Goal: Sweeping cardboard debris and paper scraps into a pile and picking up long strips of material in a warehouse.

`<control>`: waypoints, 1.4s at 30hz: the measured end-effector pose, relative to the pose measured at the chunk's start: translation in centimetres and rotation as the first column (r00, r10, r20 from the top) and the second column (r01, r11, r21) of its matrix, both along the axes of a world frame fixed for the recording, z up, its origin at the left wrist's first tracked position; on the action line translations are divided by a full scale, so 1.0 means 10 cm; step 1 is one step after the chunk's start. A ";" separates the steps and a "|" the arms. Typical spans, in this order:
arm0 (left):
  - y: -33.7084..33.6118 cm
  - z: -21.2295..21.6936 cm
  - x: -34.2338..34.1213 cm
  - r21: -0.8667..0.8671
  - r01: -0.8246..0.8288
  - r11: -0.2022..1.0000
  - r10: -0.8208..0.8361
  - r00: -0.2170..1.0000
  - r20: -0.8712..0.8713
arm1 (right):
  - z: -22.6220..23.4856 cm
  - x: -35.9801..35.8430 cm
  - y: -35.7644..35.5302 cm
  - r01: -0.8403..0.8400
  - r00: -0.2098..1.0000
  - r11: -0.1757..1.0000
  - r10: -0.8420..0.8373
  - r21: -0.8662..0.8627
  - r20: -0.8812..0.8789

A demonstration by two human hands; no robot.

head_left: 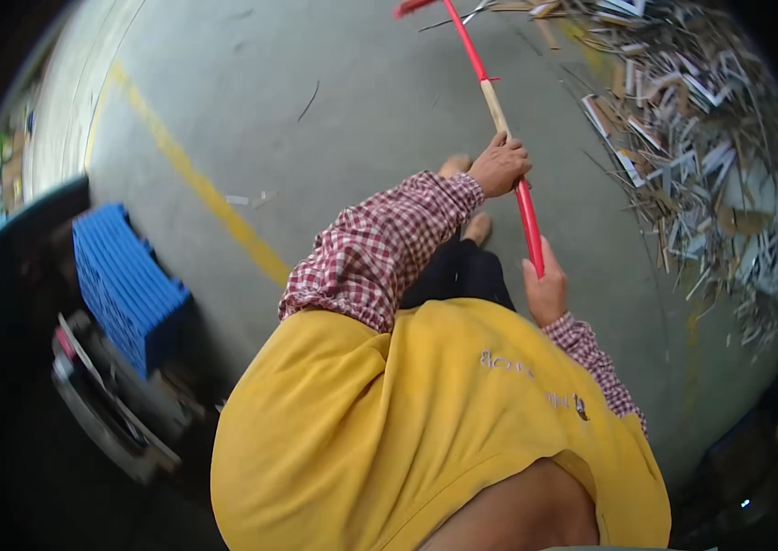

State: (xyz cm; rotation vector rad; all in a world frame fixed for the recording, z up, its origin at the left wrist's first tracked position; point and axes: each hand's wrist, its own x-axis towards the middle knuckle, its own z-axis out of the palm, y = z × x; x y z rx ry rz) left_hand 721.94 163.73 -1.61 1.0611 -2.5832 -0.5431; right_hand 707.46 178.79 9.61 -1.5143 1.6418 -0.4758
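Note:
A long-handled broom [469,48] slants away from me, its handle part red and part bare wood. Its red head [414,6] is cut off by the top edge, so little of it shows. My left hand [501,166] is wrapped round the handle where wood meets the lower red section. Lower down, my right hand [548,288] grips the handle's near end, thumb along it. Right of the broom lies a big heap of scrap strips [682,165], in white, brown and grey pieces.
On the grey floor a yellow line [182,161] runs along the left. Blue plastic crates or pallets [127,280] are stacked at the left, beside a dark-framed object [100,404]. A thin dark strip [309,101] and small white scraps [237,199] lie on the floor.

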 end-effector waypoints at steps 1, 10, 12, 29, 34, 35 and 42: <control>0.16 0.06 0.14 0.018 -0.089 0.996 0.090 0.995 -0.050 | 0.09 -0.04 0.06 -0.025 1.000 0.999 0.025 0.026 -0.004; 2.17 0.10 1.83 0.072 -0.866 0.495 0.867 0.498 0.026 | -0.06 1.19 0.23 -0.712 0.699 0.700 0.714 -0.055 0.028; 2.40 -0.04 2.46 0.064 -0.942 0.331 0.940 0.335 0.069 | -0.22 1.95 0.06 -0.796 0.598 0.595 0.801 -0.115 0.004; 0.46 -0.16 3.78 0.330 -0.832 0.445 0.878 0.479 0.024 | 0.65 3.92 -2.00 -0.668 0.611 0.588 0.783 0.455 -0.115; -0.64 1.05 2.45 0.320 -0.592 0.740 0.667 0.583 -0.464 | 2.41 3.02 -2.38 -0.486 0.591 0.793 0.608 0.367 -0.531; -0.75 1.19 2.35 0.353 -0.544 0.761 0.646 0.593 -0.480 | 2.57 2.90 -2.41 -0.495 0.607 0.803 0.593 0.332 -0.529; -0.11 0.64 2.10 0.169 -0.834 0.525 0.804 0.422 -0.418 | 1.87 2.39 -2.49 -0.593 0.531 0.690 0.723 0.415 -0.443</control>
